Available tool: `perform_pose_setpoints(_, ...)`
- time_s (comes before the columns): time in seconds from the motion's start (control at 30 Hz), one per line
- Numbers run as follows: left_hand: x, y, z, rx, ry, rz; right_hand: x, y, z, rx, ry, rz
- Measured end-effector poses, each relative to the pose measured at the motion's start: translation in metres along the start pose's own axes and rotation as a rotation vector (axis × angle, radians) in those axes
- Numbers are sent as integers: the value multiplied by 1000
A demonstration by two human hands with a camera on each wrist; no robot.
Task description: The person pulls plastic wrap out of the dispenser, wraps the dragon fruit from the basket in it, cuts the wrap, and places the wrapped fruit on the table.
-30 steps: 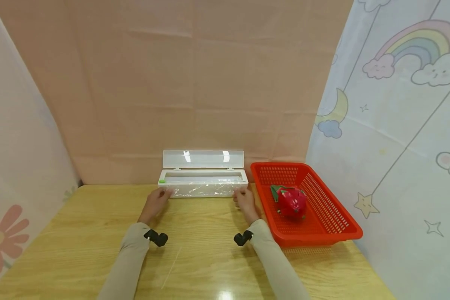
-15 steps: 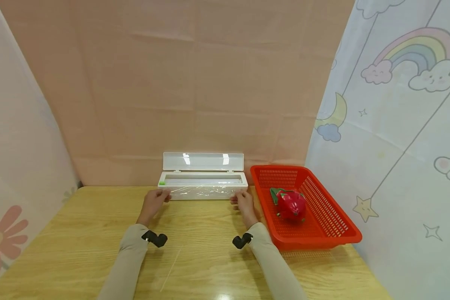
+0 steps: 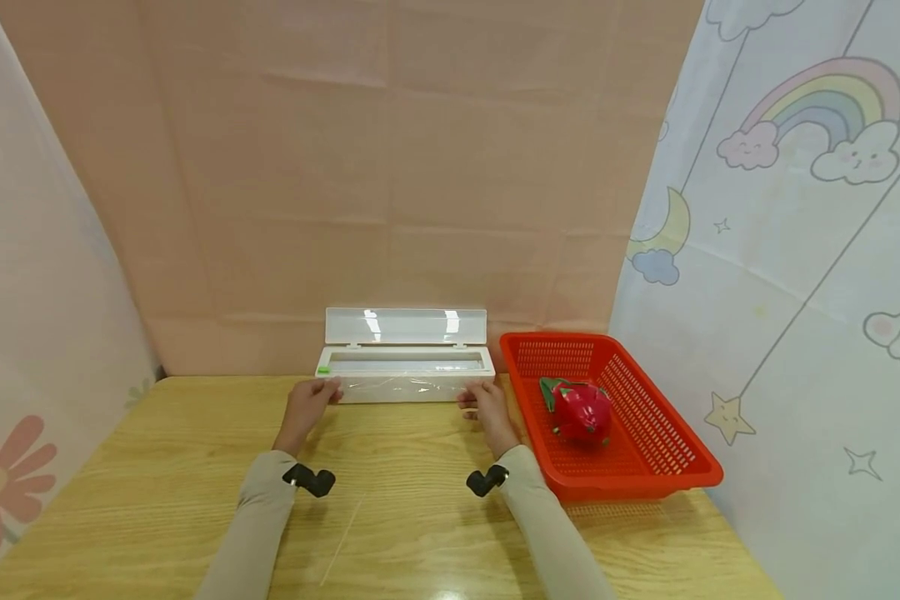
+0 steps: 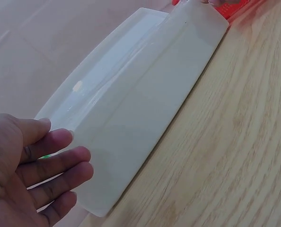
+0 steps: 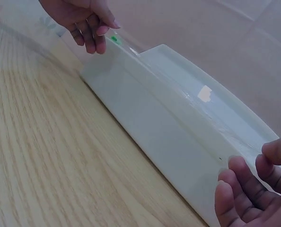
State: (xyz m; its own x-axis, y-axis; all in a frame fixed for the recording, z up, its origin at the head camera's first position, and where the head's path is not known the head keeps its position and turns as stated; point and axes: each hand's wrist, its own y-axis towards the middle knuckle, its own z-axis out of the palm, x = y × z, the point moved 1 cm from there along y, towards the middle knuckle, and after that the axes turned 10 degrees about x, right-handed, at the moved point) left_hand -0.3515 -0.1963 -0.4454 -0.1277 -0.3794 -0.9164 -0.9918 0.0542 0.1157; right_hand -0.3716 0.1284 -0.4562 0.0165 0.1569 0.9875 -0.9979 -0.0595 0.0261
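A long white cling-film dispenser (image 3: 405,371) stands at the back of the wooden table (image 3: 157,500), its clear lid (image 3: 405,325) raised. A strip of clear film (image 3: 401,385) lies along its front face. My left hand (image 3: 321,397) is at the box's left front corner, by a green tab (image 5: 113,39), fingertips pinching the film's edge. My right hand (image 3: 476,398) pinches the film at the right front corner. In the wrist views the left hand (image 4: 50,161) and the right hand (image 5: 249,189) curl beside the dispenser's front wall (image 4: 145,118).
A red mesh basket (image 3: 637,487) sits to the right of the dispenser and holds a dragon fruit (image 3: 581,412). Cloth backdrops close in the back and both sides. Bare tabletop lies between my forearms and toward the front edge.
The crinkled film that hung over the box front a second ago now looks flatter and tauter. Both hands have stayed at the corners, shifting only slightly.
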Motion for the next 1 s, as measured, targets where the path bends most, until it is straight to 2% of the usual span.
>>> perform_pose_setpoints(0.17,-6,-2,-1,22,-40,-13,4,-3,-1,-9,33,0)
perform_pose_setpoints(0.37,-16,-6,-3,53,-214,-45,7,-7,-1,6,60,3)
perform_pose_setpoints(0.5,-20,-9,-4,69,-277,-59,9,-11,1,17,67,4)
perform_pose_setpoints(0.77,-18,-16,-4,88,-276,-96,5,-19,3,23,64,-11)
perform_pose_setpoints(1.0,-23,-20,-6,77,-263,-75,8,-23,4,13,52,-31)
